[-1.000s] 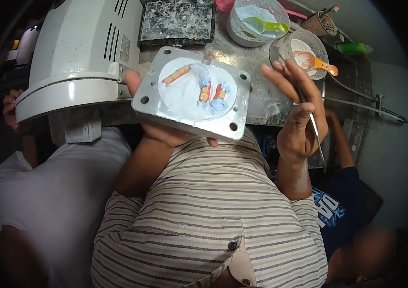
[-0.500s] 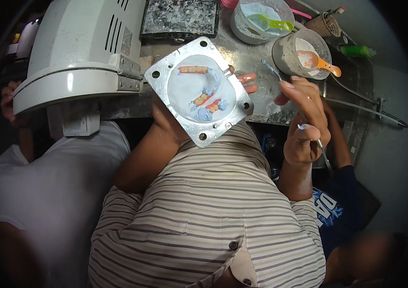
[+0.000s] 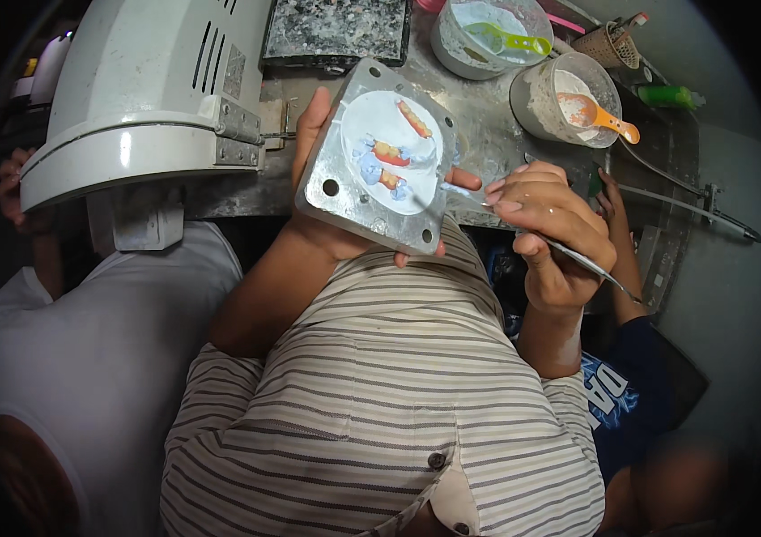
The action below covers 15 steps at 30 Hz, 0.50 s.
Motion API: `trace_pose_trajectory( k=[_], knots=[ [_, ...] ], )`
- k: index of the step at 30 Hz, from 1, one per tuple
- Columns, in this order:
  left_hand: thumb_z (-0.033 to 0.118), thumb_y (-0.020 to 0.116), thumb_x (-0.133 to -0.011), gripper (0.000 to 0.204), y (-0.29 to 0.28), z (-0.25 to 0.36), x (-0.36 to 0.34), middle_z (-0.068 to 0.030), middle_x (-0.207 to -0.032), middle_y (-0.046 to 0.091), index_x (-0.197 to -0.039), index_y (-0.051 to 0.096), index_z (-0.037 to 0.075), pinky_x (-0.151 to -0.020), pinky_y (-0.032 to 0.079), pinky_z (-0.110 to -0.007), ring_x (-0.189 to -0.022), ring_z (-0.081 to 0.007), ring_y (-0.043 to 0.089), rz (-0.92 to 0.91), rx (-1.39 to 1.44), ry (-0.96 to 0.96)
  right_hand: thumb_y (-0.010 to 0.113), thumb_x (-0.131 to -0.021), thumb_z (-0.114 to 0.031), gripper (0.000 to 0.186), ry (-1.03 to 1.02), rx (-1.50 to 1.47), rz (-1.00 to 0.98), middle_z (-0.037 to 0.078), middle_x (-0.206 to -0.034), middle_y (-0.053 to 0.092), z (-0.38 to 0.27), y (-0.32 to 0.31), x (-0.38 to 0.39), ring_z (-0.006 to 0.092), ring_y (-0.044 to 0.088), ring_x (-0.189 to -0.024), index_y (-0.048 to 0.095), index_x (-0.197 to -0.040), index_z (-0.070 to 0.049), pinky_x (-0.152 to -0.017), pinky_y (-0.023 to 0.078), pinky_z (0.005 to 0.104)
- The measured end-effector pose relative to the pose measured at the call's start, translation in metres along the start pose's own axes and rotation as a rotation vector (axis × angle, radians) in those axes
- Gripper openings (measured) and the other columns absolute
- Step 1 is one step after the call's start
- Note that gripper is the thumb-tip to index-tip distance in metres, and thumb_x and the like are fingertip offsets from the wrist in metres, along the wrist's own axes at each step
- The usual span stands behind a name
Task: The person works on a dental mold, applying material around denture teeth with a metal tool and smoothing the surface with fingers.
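My left hand [image 3: 319, 238] grips a square metal flask [image 3: 362, 219] with holes at its corners, tilted and filled with a round bed of white plaster [image 3: 376, 116]. Three pink-red pieces with yellowish teeth lie in it, one apart at upper right [image 3: 414, 118], two lower down among lumpy blue material [image 3: 369, 168]. My right hand [image 3: 555, 228] holds a slim metal spatula [image 3: 595, 267] in curled fingers; its tip carries a pale blue smear [image 3: 457, 190] and is just beside the flask's right edge. Whether it touches the flask I cannot tell.
White machine [image 3: 134, 89] at left; speckled black slab [image 3: 331, 27] behind; tubs with green scoop [image 3: 470, 67] and orange scoop [image 3: 541, 116]; basket [image 3: 602, 49], green bottle [image 3: 662, 97]. Co-workers in white [image 3: 94, 358] and navy [image 3: 635, 376] flank me, hands at the bench.
My left hand has turned the flask, so the separate tooth piece moved from upper left to upper right. My right hand has brought the spatula leftward and down, close to the flask.
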<state>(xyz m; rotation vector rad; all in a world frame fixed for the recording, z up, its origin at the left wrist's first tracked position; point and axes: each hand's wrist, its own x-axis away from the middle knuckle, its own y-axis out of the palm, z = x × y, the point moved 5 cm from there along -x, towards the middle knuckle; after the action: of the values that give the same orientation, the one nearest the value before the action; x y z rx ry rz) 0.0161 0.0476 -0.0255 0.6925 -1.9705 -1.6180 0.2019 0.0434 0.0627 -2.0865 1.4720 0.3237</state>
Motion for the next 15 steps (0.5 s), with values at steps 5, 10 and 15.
trace_pose_trajectory(
  k=[5,10,15],
  knots=[
    [0.085,0.036,-0.086,0.099,-0.004,-0.005,0.001,-0.0390,-0.146,0.038,-0.156,0.028,0.016,-0.049,0.057,-0.066,-0.093,-0.0731,0.057,-0.024,-0.024,-0.043,0.074,-0.089,-0.021,0.024,0.018,-0.018,-0.008,0.013,-0.092,0.075,0.002,0.009,0.003,0.0264,0.072,-0.090,0.076,-0.098,0.001,-0.089,0.049,0.0413],
    [0.085,0.035,-0.086,0.099,-0.003,-0.006,0.000,-0.0369,-0.140,0.047,-0.154,0.032,0.013,-0.047,0.057,-0.065,-0.090,-0.0692,0.060,-0.049,-0.038,-0.035,0.075,-0.088,-0.018,0.022,0.004,-0.017,-0.035,0.013,-0.092,0.075,0.001,0.014,0.000,0.0265,0.072,-0.090,0.076,-0.098,0.001,-0.088,0.049,0.0408],
    [0.085,0.034,-0.087,0.099,-0.006,-0.004,0.001,-0.0356,-0.139,0.049,-0.153,0.034,0.012,-0.046,0.057,-0.065,-0.092,-0.0650,0.063,0.175,0.128,0.100,0.076,-0.086,-0.016,0.020,0.066,-0.069,-0.014,0.013,-0.088,0.076,0.004,0.017,-0.001,0.0255,0.071,-0.086,0.077,-0.096,0.002,-0.086,0.048,0.0391]
  ],
)
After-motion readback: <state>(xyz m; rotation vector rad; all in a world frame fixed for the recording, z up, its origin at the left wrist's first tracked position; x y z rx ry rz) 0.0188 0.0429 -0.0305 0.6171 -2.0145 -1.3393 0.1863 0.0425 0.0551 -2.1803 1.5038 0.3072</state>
